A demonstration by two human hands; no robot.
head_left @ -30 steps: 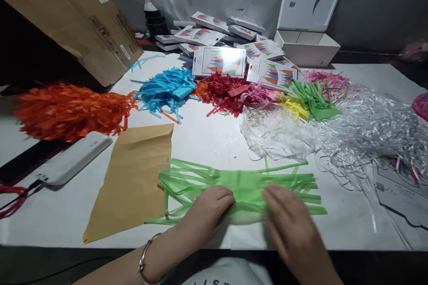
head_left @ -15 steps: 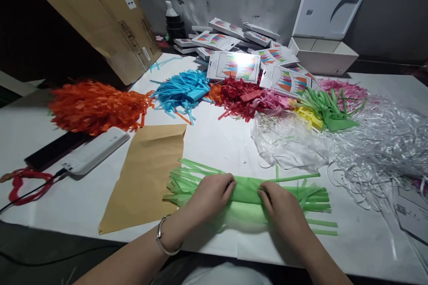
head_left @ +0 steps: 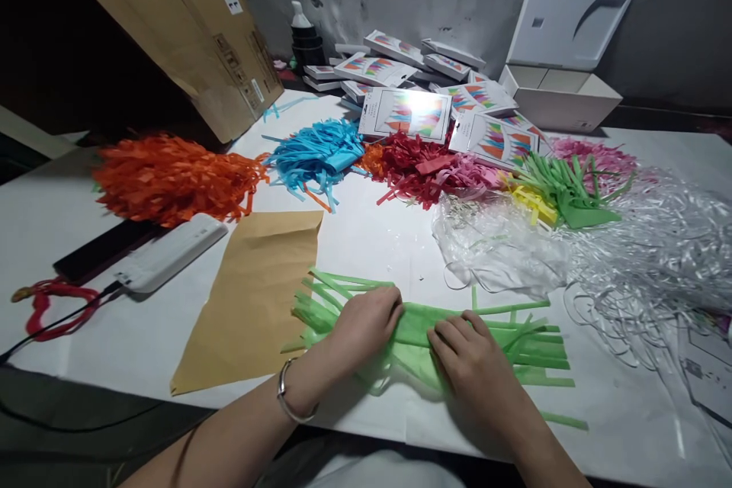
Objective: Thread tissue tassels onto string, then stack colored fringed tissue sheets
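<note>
Fingers (head_left: 448, 338) curled over green tissue (head_left: 417, 326)

The green tissue is laid on the near part of the surface (head_left: 366, 244), beneath and between the hands. Its long axis is run left to right, with strips fanned at both ends, the leftmost overlapping the brown paper (head_left: 252, 297). Left of its middle, it is gripped near the far edge by the curled fingers of the left hand (head_left: 369, 322). Right of its middle, it is covered by the bent fingers of the right hand (head_left: 473, 357); the thumb is hidden, so whether it is pinched there cannot be told. It is touched by both hands, so neither is nearer; a short band is left bare between them. Since half a second earlier, that gap has been narrowed, the right fingers have been laid flatter, and one right strip has been splayed nearer.
</note>
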